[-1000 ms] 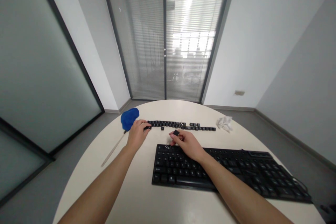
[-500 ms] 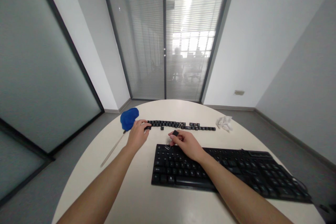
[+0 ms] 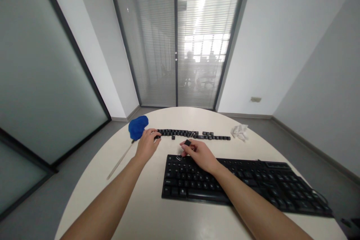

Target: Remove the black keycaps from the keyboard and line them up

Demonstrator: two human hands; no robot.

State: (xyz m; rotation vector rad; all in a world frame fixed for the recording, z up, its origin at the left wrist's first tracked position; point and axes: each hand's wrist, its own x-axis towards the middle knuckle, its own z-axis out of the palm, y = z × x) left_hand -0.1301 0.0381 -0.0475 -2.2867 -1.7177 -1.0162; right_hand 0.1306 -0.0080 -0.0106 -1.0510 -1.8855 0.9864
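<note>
My left hand rests on the table at the left end of a row of loose black keycaps. Its thumb and fingers are closed around a black keycap. A single keycap lies just in front of the row. Above the upper left corner of a black keyboard, my right hand grips a keycap puller with a black handle. Its wire ends point down toward the keyboard's top left keys. Part of the keyboard is hidden under my right forearm.
A blue cloth lies at the left, beside a thin pale stick. Metal wire pieces lie on the keycap row. Crumpled white tissue sits at the right. The round white table curves away behind the keycaps.
Both hands stay almost in place, with the left fingers still on the keycap and the right still holding the puller. The whole view has shifted very slightly.
</note>
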